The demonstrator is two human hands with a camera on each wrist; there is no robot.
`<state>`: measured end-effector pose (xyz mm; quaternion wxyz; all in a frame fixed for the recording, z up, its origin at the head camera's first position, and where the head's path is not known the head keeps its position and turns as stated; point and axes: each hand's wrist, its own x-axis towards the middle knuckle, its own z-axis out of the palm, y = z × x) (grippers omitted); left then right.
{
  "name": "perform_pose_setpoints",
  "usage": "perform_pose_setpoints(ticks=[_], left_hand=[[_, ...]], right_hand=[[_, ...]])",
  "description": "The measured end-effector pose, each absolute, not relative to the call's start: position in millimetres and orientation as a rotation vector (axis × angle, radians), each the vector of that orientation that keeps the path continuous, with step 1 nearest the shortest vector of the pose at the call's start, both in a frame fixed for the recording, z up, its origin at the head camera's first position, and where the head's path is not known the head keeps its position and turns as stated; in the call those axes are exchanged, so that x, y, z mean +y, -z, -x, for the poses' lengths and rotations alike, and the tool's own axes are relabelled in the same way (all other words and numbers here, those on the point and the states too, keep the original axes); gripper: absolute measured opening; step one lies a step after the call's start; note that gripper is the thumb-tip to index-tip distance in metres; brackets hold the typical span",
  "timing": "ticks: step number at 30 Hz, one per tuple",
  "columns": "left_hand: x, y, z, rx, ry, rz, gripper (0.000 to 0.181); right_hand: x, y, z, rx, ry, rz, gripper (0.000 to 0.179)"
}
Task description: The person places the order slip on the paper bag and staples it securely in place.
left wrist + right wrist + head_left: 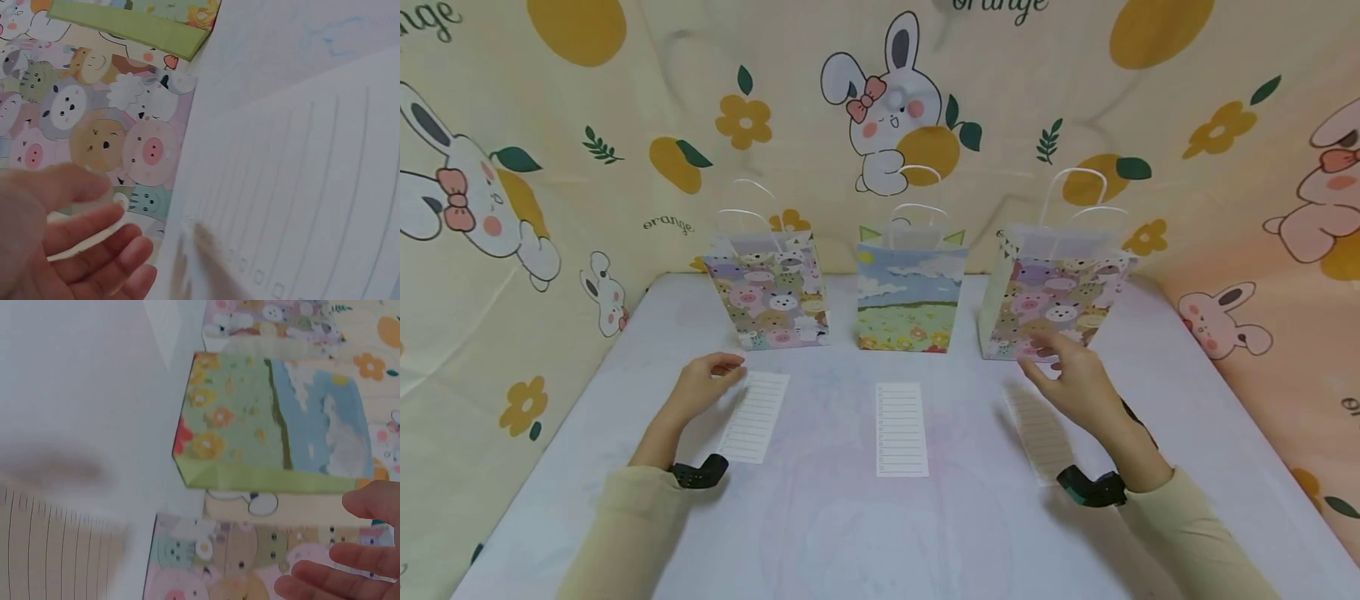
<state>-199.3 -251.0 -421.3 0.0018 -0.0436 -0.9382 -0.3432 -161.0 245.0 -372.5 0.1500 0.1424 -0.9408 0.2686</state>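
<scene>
Three paper gift bags with white handles stand in a row at the back: an animal-print bag [771, 300] on the left, a meadow-and-sky bag [910, 296] in the middle, another animal-print bag [1052, 300] on the right. Before each lies a lined checklist sheet: left sheet [756, 421], middle sheet [901, 429], right sheet [1041, 433]. My left hand [703, 385] hovers by the top of the left sheet, fingers loosely bent, holding nothing. My right hand [1071, 379], also holding nothing, is above the right sheet, its relaxed fingers overlapping the right bag's lower front in the head view.
A white cloth covers the table [865, 542]. Behind the bags rises a cream fabric backdrop [805, 108] printed with rabbits, oranges and flowers, which also runs along both sides. Black camera straps sit on both wrists.
</scene>
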Motion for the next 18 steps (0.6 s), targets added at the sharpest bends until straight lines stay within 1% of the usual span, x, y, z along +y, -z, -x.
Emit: perform_pose_setpoints(ticks=[7,18], left_hand=[[-252.1,434.3,201.4,-3.014,1.167,-0.047,0.039],[-246.2,442.6,205.7,-3.007,1.146,-0.121,0.035]], right_hand=[[218.6,381.1,164.9,-2.756,-0.821,-0.429,0.038],[181.8,384.3,170.5,-2.767,-0.881,-0.536,0.04]])
